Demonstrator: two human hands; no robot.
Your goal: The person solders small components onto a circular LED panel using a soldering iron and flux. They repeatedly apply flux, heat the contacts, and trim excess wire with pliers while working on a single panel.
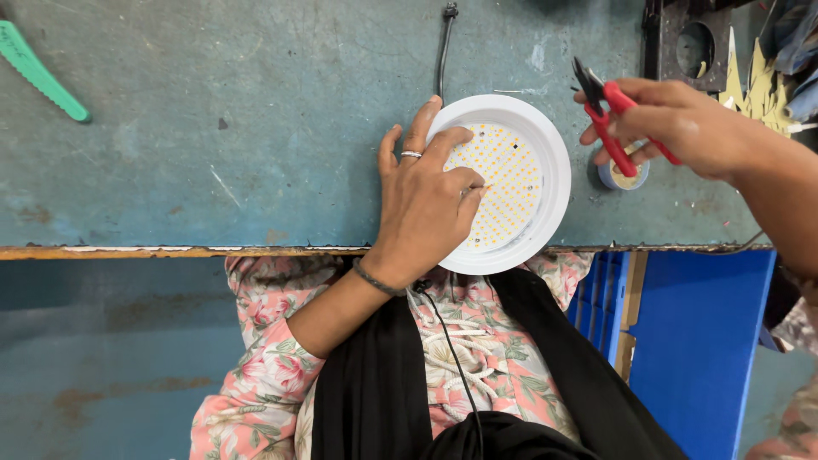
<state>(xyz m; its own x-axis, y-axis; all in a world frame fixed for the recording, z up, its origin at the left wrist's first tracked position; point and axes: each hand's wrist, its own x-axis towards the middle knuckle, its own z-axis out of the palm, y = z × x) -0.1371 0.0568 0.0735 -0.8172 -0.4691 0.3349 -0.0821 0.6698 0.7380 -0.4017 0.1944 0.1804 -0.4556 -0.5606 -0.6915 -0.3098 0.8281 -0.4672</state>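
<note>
Head view: left hand (423, 200) fingers spread, covering white round lamp's (515, 183) left rim; right hand (673, 119) grips red snips (609, 115), hiding tape roll (624, 175).

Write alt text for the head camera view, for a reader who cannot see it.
Seen from above, a person's left hand rests on a round white LED light panel at the edge of a worn teal workbench, while the right hand holds red-handled snips above a small tape roll. A green serrated strip lies far left.
</note>
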